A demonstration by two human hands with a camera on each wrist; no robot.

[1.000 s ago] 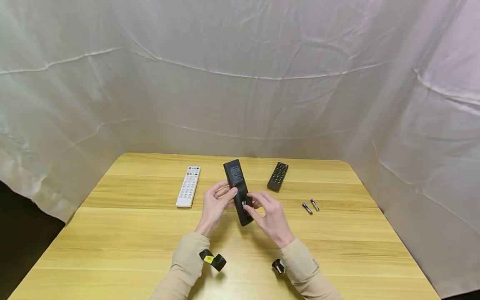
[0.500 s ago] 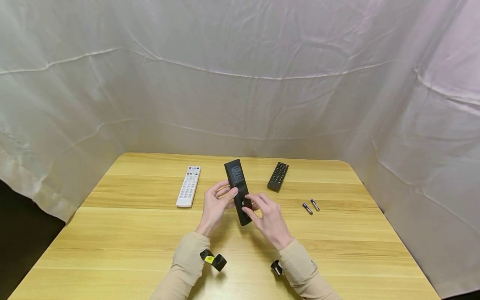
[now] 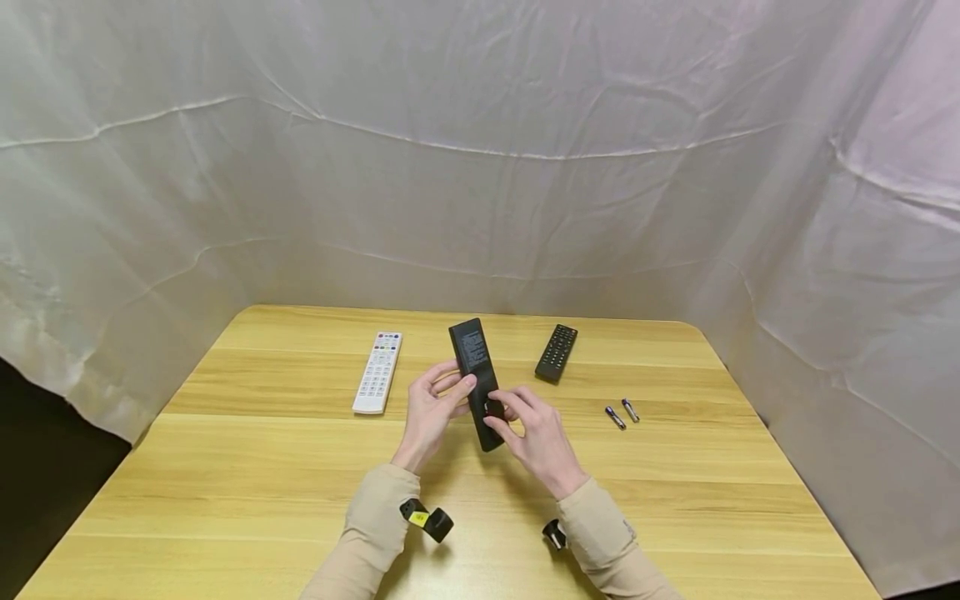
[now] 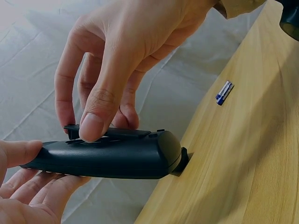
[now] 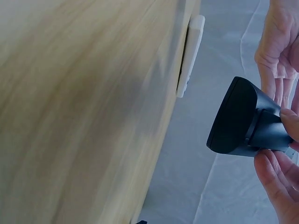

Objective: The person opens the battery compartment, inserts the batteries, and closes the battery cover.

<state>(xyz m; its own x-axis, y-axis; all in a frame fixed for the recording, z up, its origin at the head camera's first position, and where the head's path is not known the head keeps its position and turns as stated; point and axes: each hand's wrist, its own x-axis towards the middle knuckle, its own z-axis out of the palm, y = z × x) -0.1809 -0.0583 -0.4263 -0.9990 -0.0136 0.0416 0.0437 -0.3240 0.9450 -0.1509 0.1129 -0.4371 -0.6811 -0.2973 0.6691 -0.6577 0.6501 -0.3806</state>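
A black remote control (image 3: 471, 348) is held tilted above the table, its back with a printed label facing up. My left hand (image 3: 431, 410) grips it by the sides near the middle. The fingers and thumb of my right hand (image 3: 542, 440) pinch a black battery cover (image 4: 128, 134) on the lower half of the back. In the left wrist view the cover's end nearer the middle stands raised off the body, while its other end lies down near the remote's rounded end. Only a small bright spot shows beside the cover; the compartment beneath is mostly hidden.
A white remote control (image 3: 377, 373) lies face up to the left on the wooden table (image 3: 247, 475). Behind the right hand lies a smaller black remote (image 3: 557, 354), buttons up. Two batteries (image 3: 622, 413) lie side by side at the right. Pale cloth (image 3: 480, 208) hangs behind the table.
My right hand has shifted slightly left, bringing the cover closer to the remote's back, and less of the bright compartment shows. The left hand and remote have barely moved.
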